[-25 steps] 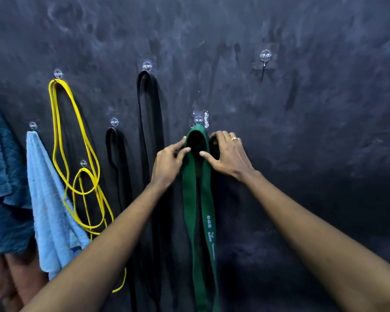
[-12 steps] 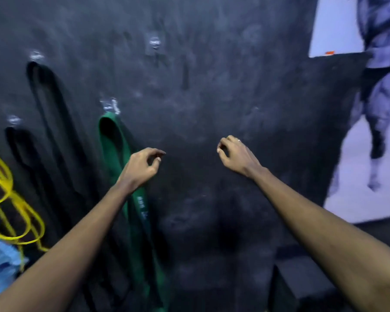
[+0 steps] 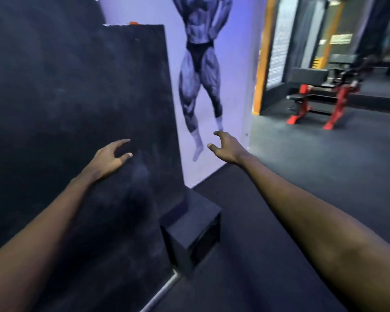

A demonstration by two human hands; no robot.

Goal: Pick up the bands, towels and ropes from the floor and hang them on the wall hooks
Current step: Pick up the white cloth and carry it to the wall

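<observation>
Two forearms: bare, entering from the bottom left and bottom right corners and reaching forward, well apart.
Black box (image 3: 189, 230): stands on the floor (image 3: 324, 172) between the two forearms, just beside the foot of the wall panel.
Left hand (image 3: 109, 157): fingers spread and loosely curved, thumb out to the side; holds nothing. It is seen against the lower part of the wall panel; whether it touches the panel cannot be told.
Right hand (image 3: 226, 146): fingers spread and slightly hooked, palm down; holds nothing. It hangs in the air, seen against the lower edge of the mural.
Wall panel (image 3: 77, 86): dark, matte and smudged; fills the left half of the view, its right edge slanting in the wide-angle picture.
Bands, towels and ropes: their location cannot be told from this view.
Mural (image 3: 198, 70): a muscular figure, torso to feet, on a pale violet wall directly right of the panel.
Floor: dark and matte, running from the box to the far room.
Orange trim (image 3: 260, 64): vertical strip at the wall's right edge.
Weight bench (image 3: 313, 95): black pads on a red frame, far right and well beyond both hands.
Yellow sign (image 3: 339, 38): above the bench; text blurred.
</observation>
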